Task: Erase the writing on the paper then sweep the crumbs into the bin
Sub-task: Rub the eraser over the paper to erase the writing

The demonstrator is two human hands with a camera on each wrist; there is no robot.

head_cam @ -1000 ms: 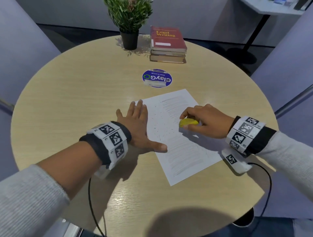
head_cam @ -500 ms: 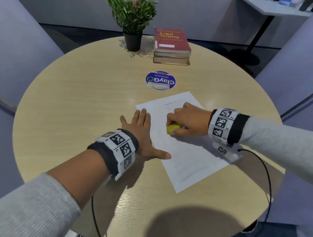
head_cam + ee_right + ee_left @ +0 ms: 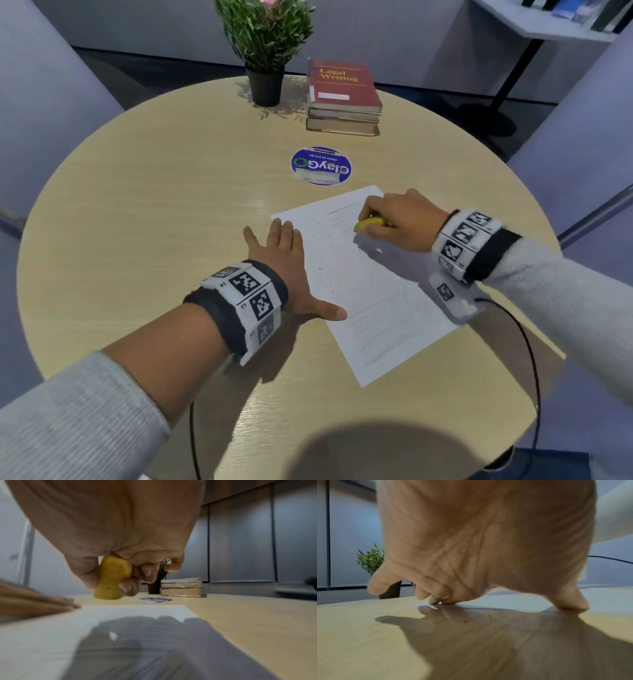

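A white sheet of paper [image 3: 370,294] lies on the round wooden table [image 3: 137,219], with faint pencil lines and dark eraser crumbs [image 3: 329,274] scattered on its left half. My left hand [image 3: 291,267] lies flat with straight fingers on the paper's left edge, thumb [image 3: 570,601] and fingertips [image 3: 435,600] pressing it down. My right hand [image 3: 394,222] grips a yellow eraser [image 3: 368,223] over the paper's upper part. In the right wrist view the eraser [image 3: 111,578] sticks out below the curled fingers [image 3: 130,586], over the paper [image 3: 120,615]. No bin shows.
A blue round sticker [image 3: 321,165] lies just beyond the paper. Further back stand a potted plant [image 3: 265,44] and a stack of books [image 3: 344,97] with a red one on top. Cables hang from both wrists over the table's near edge.
My right hand has carried the eraser left across the paper and then back right and up toward the sheet's far corner. The left hand has stayed flat on the left edge.
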